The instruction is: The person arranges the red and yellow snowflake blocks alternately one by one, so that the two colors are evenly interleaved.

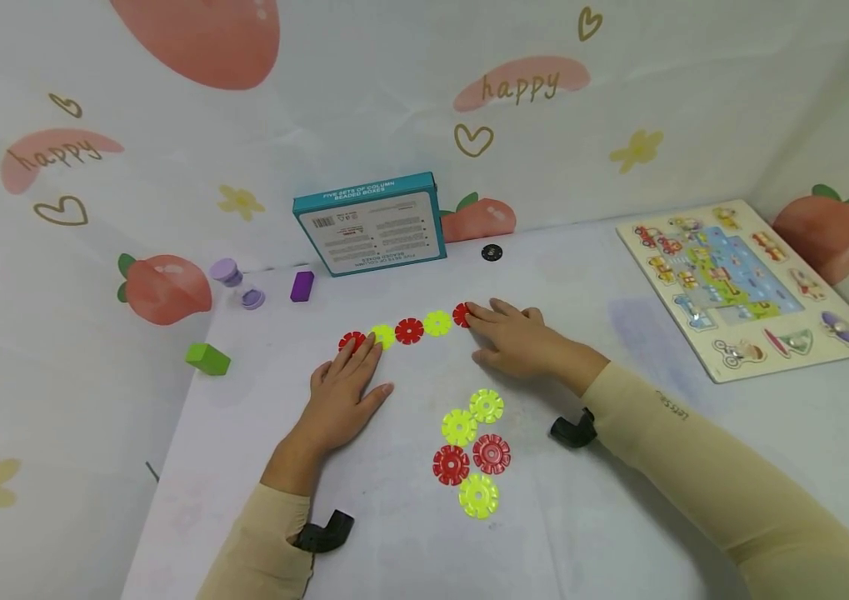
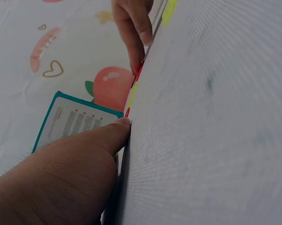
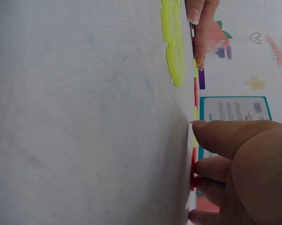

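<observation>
Notched plastic discs, red and yellow by turns, lie in a slightly slanting row, with a red disc (image 1: 409, 331) in the middle and a yellow disc (image 1: 437, 323) right of it. My left hand (image 1: 342, 404) rests its extended fingertips on the left-end red disc (image 1: 349, 338) and the yellow disc (image 1: 383, 337) beside it. At the right end, fingertips of my right hand (image 1: 517, 337) touch another red disc (image 1: 460, 315), partly covering it. That contact also shows in the right wrist view, where the red disc (image 3: 193, 169) meets the fingertips. Neither hand grips anything.
Nearer me lie loose discs, three yellow (image 1: 478, 496) and two red (image 1: 451, 465). Behind the row stand a teal box (image 1: 372, 225), a purple block (image 1: 302, 286) and a black disc (image 1: 492, 252). A green block (image 1: 208, 358) and hourglass (image 1: 229, 273) are left; a puzzle board (image 1: 750, 287) lies right.
</observation>
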The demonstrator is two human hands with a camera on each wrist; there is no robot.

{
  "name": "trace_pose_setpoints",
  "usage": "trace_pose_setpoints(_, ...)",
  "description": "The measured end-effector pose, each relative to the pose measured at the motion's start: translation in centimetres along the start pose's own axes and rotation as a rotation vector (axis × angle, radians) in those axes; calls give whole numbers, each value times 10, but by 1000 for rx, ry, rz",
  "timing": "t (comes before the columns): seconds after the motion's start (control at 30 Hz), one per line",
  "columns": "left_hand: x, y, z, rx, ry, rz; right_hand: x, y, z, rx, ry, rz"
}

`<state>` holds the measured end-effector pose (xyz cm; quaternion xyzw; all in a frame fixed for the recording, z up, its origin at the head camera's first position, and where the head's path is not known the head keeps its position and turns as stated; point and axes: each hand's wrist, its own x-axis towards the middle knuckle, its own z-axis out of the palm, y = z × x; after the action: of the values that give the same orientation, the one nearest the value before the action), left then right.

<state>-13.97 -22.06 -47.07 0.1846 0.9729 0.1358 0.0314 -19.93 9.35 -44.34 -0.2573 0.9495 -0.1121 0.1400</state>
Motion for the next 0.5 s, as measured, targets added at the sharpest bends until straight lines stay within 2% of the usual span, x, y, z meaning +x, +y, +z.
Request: trace_pose_setpoints(0.5, 2, -4, 5, 16, -4, -10, 2, 1, 4, 23, -4, -6)
